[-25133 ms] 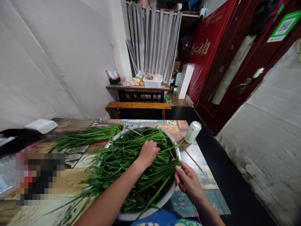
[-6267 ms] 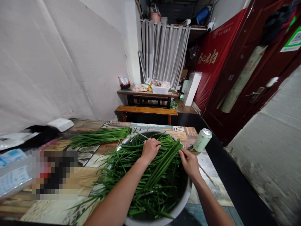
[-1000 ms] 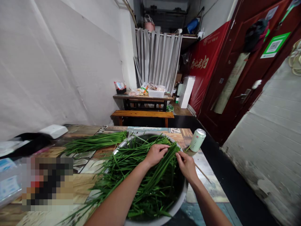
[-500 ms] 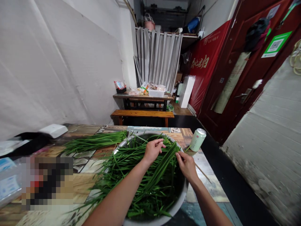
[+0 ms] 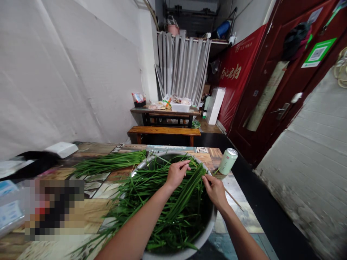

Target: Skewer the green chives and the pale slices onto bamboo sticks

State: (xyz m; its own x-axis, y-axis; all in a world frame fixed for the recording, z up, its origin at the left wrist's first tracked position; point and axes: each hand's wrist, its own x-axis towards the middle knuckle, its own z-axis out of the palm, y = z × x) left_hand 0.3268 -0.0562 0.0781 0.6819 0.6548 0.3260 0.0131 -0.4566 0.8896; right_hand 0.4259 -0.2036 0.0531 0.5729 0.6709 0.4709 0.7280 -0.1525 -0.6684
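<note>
A large metal basin (image 5: 210, 220) on the table is heaped with long green garlic chives (image 5: 151, 187). My right hand (image 5: 215, 187) is at the basin's right side, thumb and fingers pinched on the cut ends of a bunch of chives (image 5: 187, 191) that slants down to the left across the heap. Just left of that bunch, above the basin, my left hand (image 5: 176, 175) is closed with its fingers curled together. Whatever it may hold is too small or hidden to make out.
Another bundle of chives (image 5: 111, 162) lies left of the basin. A pale green can (image 5: 228, 161) and a thin stick (image 5: 233, 199) are to its right. Plastic packaging (image 5: 12, 209) and a white box (image 5: 61, 150) sit on the left. A wooden bench (image 5: 164, 130) stands beyond the table.
</note>
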